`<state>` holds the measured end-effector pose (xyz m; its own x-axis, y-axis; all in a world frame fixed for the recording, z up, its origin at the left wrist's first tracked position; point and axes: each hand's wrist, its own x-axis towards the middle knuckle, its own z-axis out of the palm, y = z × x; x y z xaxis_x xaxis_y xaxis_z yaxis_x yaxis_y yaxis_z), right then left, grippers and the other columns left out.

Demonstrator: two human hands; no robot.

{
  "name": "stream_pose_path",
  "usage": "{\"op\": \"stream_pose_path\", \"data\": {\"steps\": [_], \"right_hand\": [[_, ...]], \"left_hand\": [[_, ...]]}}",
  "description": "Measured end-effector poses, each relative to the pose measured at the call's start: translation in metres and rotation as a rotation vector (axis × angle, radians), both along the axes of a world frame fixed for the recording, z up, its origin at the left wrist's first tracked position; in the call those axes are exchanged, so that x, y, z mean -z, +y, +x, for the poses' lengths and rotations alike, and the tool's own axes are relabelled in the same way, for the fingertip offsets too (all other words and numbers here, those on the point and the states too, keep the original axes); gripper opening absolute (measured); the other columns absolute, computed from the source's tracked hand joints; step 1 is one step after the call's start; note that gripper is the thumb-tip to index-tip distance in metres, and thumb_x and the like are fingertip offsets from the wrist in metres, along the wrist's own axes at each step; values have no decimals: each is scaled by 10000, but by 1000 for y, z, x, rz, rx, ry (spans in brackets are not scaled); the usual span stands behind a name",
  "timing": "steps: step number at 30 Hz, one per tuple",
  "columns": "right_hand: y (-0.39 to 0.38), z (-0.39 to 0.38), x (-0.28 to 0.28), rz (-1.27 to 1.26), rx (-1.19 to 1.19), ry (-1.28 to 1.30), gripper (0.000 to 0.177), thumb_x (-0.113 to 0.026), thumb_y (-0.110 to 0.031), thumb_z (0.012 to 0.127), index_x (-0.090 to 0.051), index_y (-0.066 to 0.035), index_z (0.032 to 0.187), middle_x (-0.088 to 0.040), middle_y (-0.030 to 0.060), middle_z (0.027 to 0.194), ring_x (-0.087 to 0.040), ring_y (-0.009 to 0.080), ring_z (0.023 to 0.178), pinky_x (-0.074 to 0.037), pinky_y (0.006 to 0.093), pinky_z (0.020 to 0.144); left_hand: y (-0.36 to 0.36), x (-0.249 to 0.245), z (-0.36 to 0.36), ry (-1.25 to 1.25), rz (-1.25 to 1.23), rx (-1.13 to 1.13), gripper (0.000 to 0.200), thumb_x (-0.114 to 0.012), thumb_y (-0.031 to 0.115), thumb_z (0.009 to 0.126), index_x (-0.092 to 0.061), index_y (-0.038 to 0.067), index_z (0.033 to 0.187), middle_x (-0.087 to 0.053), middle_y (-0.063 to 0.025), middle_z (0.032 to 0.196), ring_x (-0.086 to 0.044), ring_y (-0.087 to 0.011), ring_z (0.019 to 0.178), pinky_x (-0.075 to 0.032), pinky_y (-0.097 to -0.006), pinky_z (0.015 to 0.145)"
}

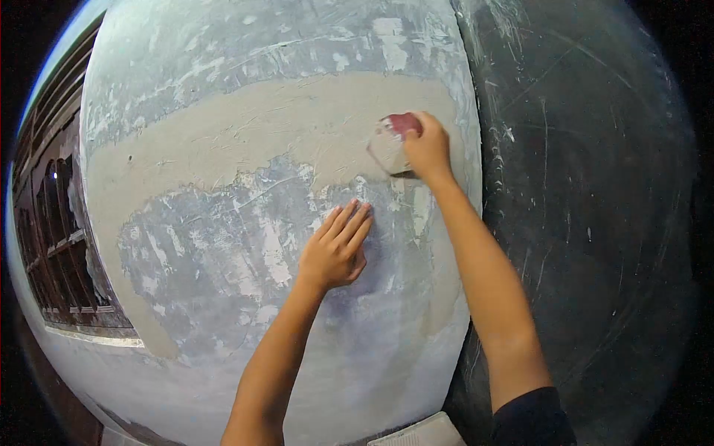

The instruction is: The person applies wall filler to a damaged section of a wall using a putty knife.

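Observation:
On a patchy grey-and-white wall (223,267), a wide beige band of putty (245,123) runs across the upper part. My right hand (429,152) grips a flat maroon piece of sandpaper (388,145), its face largely covered in whitish dust. It lies against the right part of the beige band, slightly blurred. Lower and to the left, my left hand (336,245) rests on the grey patch with its fingers stretched upward, holding nothing. The sandpaper's edge under my right fingers is hidden.
A dark wooden window with bars (59,230) is set in the wall on the left. On the right, the wall meets a dark, scratched surface (587,201) along a vertical edge. A pale box-like object (424,432) shows at the bottom.

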<state>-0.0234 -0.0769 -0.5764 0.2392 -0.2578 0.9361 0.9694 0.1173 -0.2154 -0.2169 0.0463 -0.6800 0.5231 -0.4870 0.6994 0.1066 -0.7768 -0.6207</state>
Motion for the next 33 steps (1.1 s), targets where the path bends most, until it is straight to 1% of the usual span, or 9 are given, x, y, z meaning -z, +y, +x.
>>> {"op": "stream_pose_path", "data": {"steps": [3, 6, 9, 14, 21, 24, 28, 32, 33], "right_hand": [[-29, 21, -3, 26, -98, 278, 314, -551, -40, 750, -633, 20, 1047, -635, 230, 1054, -605, 385, 1000, -469, 408, 878], [-31, 44, -1, 199, -43, 248, 306, -537, -51, 758, -642, -3, 1041, -651, 224, 1004, -622, 380, 966, -480, 407, 869], [-19, -1, 1, 84, -158, 153, 300, -529, -34, 761, -638, 13, 1036, -643, 227, 1028, -613, 379, 991, -471, 406, 891], [10, -33, -1, 14, -113, -78, 296, -537, -15, 756, -630, 15, 1035, -633, 225, 1022, -600, 386, 987, -466, 417, 891], [-38, 40, -6, 153, -22, 380, 333, -516, -58, 757, -637, 13, 1060, -649, 236, 1053, -629, 371, 981, -478, 405, 861], [-35, 44, 3, 184, -93, 340, 337, -522, -62, 764, -633, 11, 1074, -654, 231, 1042, -633, 361, 974, -481, 397, 860], [-7, -9, 17, 49, -129, 137, 320, -537, -41, 772, -627, 22, 1072, -643, 234, 1034, -616, 353, 1005, -469, 398, 885], [-2, -9, 20, 50, -40, 138, 295, -534, -39, 765, -630, 22, 1037, -643, 232, 1028, -611, 356, 1004, -465, 407, 887], [-10, 2, 21, 73, -16, 229, 289, -531, -37, 762, -629, 22, 1027, -644, 230, 1027, -614, 359, 990, -465, 408, 884]], "left_hand": [[0, 0, 0, 6, -17, 20, 595, -604, 122, 666, -529, 28, 1249, -453, -120, 1412, -389, -306, 1338, -315, -444, 1109], [-1, -1, 1, 10, -29, 25, 583, -603, 121, 672, -534, 31, 1244, -459, -118, 1407, -394, -304, 1335, -318, -441, 1108], [-1, 2, 2, -3, -18, 16, 564, -598, 117, 676, -544, 31, 1231, -465, -119, 1402, -398, -302, 1332, -318, -437, 1108], [-1, 0, 0, -5, -12, 8, 541, -586, 105, 683, -555, 30, 1217, -465, -116, 1404, -401, -296, 1331, -317, -436, 1108], [-1, 0, 0, 0, -43, 17, 547, -583, 111, 682, -553, 32, 1223, -464, -115, 1404, -397, -294, 1334, -316, -431, 1111], [0, 1, 1, 7, -36, 13, 553, -584, 114, 683, -550, 34, 1229, -463, -114, 1404, -395, -294, 1335, -316, -429, 1113], [1, 1, 1, -18, -17, 20, 559, -586, 114, 680, -549, 34, 1232, -464, -107, 1405, -393, -291, 1337, -317, -429, 1112], [1, 1, 0, -13, -10, 8, 576, -596, 119, 674, -542, 35, 1241, -459, -107, 1409, -387, -291, 1341, -314, -430, 1114], [1, 1, 0, -16, -6, 7, 576, -596, 119, 674, -542, 35, 1241, -459, -107, 1409, -387, -291, 1341, -314, -430, 1114]]}}
